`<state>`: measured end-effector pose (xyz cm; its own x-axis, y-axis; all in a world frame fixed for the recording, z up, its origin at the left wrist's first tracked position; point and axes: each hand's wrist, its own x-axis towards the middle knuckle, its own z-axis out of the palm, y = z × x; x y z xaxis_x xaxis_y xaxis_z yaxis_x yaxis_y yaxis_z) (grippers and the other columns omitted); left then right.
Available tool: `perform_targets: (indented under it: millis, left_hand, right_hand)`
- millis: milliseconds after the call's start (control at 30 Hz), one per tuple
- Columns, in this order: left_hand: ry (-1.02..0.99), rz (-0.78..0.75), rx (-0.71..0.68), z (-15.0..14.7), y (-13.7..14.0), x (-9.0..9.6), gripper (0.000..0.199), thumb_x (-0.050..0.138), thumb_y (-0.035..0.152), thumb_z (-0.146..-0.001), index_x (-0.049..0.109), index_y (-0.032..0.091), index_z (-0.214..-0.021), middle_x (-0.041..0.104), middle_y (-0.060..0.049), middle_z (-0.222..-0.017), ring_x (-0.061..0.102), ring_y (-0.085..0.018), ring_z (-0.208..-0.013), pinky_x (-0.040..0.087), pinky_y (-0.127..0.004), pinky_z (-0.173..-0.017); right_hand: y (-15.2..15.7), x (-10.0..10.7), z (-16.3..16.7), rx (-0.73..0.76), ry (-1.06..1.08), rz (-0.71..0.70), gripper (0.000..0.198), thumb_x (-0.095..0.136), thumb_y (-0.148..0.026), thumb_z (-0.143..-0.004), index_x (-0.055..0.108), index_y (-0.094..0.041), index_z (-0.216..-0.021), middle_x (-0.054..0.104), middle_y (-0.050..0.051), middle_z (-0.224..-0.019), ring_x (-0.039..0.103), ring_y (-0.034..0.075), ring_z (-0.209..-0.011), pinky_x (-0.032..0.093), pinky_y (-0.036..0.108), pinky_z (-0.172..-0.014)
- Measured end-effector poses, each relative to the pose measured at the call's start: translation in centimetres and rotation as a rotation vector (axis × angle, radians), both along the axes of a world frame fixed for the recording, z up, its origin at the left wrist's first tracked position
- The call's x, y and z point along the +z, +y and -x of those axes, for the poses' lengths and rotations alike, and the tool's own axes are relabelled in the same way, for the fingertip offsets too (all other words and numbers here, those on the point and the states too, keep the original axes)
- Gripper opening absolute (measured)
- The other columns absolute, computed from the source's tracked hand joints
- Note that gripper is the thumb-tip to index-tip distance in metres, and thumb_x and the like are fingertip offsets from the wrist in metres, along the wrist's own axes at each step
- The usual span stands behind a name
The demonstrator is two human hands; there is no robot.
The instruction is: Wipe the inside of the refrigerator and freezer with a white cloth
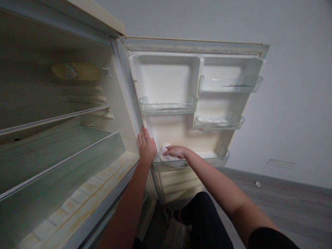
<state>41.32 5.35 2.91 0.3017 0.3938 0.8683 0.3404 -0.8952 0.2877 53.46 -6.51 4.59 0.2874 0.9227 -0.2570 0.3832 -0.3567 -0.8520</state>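
Right arm (pixel 218 174) aslant, fingers (pixel 171 150) on cloth (pixel 163 155)

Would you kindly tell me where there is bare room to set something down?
The grey floor shows bare between the wall and right arm, around a small white object. The upper-left door bin, left of the divider, looks free. The bottom bin is crowded at its left end by the right hand, white cloth and nearby left hand.

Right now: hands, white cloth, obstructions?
Right hand gripping crumpled white cloth in lowest clear plastic door bin. Left hand at hinge edge, open white fridge door. Possible snag: bin's front wall.
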Motion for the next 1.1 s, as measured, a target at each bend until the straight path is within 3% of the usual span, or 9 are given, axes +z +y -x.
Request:
perform_targets:
  millis: [167,333,400,567,633,767,900,1000,1100]
  left_hand:
    - [-0.005,-0.005,0.007,0.0,0.3,0.0,0.066,0.042,0.024,-0.094,0.031,-0.005,-0.152,0.041,-0.032,-0.155,0.037,-0.037,-0.149,0.030,-0.056,-0.122]
    - [0.003,0.019,-0.007,0.0,0.3,0.0,0.067,0.042,0.025,-0.094,0.029,-0.003,-0.153,0.040,-0.032,-0.156,0.035,-0.037,-0.149,0.029,-0.057,-0.122]
    - [-0.003,0.026,-0.016,0.0,0.4,0.0,0.067,0.042,0.025,-0.094,0.028,-0.003,-0.154,0.040,-0.032,-0.156,0.035,-0.037,-0.150,0.029,-0.057,-0.122]
    - [-0.041,0.023,-0.028,-0.1,0.5,-0.2,0.067,0.044,0.025,-0.094,0.028,0.000,-0.154,0.042,-0.030,-0.155,0.035,-0.035,-0.150,0.028,-0.054,-0.123]
    - [-0.037,0.016,-0.029,-0.1,0.5,-0.2,0.067,0.044,0.025,-0.094,0.027,-0.001,-0.154,0.041,-0.030,-0.156,0.034,-0.036,-0.150,0.028,-0.054,-0.123]
    - [-0.028,0.018,-0.030,-0.1,0.5,-0.3,0.068,0.043,0.025,-0.095,0.025,0.000,-0.156,0.039,-0.029,-0.157,0.033,-0.035,-0.151,0.028,-0.055,-0.123]
    - [-0.022,0.022,-0.035,-0.1,0.6,-0.3,0.068,0.042,0.025,-0.095,0.024,-0.002,-0.155,0.039,-0.031,-0.157,0.032,-0.035,-0.151,0.027,-0.055,-0.124]
    - [-0.021,0.016,-0.044,-0.1,0.7,-0.4,0.068,0.041,0.024,-0.096,0.023,-0.002,-0.155,0.038,-0.031,-0.157,0.031,-0.035,-0.152,0.027,-0.055,-0.124]
    - [-0.039,0.005,-0.052,-0.1,0.7,-0.4,0.068,0.042,0.024,-0.096,0.023,-0.001,-0.156,0.037,-0.031,-0.158,0.030,-0.034,-0.152,0.026,-0.053,-0.125]
  right_hand:
    - [-0.1,0.3,0.5,0.089,-0.227,0.046,0.051,0.073,-0.022,-0.081,0.061,-0.016,-0.129,0.071,0.004,-0.122,0.066,0.018,-0.104,0.052,0.022,-0.084]
    - [-6.8,2.0,-2.6,-0.026,-0.668,0.128,0.049,0.055,-0.007,-0.088,0.059,-0.015,-0.136,0.064,0.018,-0.132,0.060,0.031,-0.123,0.045,0.039,-0.102]
    - [-10.2,3.0,-4.4,-0.126,-0.829,0.157,0.042,0.041,-0.008,-0.095,0.062,-0.013,-0.131,0.062,0.024,-0.127,0.061,0.037,-0.120,0.045,0.047,-0.098]
    - [-18.5,4.2,-8.2,-0.174,-1.385,0.312,0.040,0.034,-0.007,-0.097,0.060,-0.014,-0.126,0.059,0.021,-0.122,0.068,0.027,-0.094,0.051,0.035,-0.076]
    - [-21.8,4.1,-9.1,-0.148,-1.464,0.263,0.034,0.038,-0.009,-0.097,0.061,-0.014,-0.121,0.059,0.019,-0.118,0.065,0.024,-0.094,0.050,0.032,-0.074]
    - [-27.4,2.7,-10.5,-0.238,-1.603,-0.062,0.028,0.038,-0.015,-0.099,0.063,-0.018,-0.112,0.058,0.017,-0.122,0.057,0.025,-0.103,0.048,0.034,-0.080]
    - [-29.0,-0.8,-11.5,-0.540,-1.362,-0.281,0.022,0.048,-0.016,-0.087,0.058,-0.018,-0.106,0.056,0.014,-0.113,0.054,0.025,-0.101,0.048,0.035,-0.081]
    - [-27.8,-4.4,-11.3,-0.733,-0.876,-0.401,0.025,0.050,-0.024,-0.077,0.047,-0.020,-0.101,0.054,0.009,-0.100,0.054,0.023,-0.091,0.050,0.036,-0.079]
    - [-26.2,-7.6,-9.9,-0.964,-0.433,-0.449,0.028,0.048,-0.036,-0.079,0.040,-0.022,-0.101,0.053,0.004,-0.092,0.054,0.021,-0.084,0.052,0.033,-0.072]
